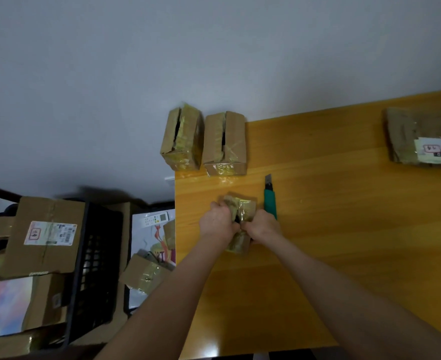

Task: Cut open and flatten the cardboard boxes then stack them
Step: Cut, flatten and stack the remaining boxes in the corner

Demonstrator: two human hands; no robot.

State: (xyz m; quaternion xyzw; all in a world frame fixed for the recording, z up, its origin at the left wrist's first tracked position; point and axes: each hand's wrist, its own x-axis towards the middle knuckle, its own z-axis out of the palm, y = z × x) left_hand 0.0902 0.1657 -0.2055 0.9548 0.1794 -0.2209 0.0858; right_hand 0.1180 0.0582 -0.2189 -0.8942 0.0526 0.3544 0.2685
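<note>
Black plastic crate [94,268] sits well left of the wooden table [344,242]. White remote [155,220] lies just off table's left edge, on a printed sheet [145,242]. Grey wall [214,48] behind table.
</note>
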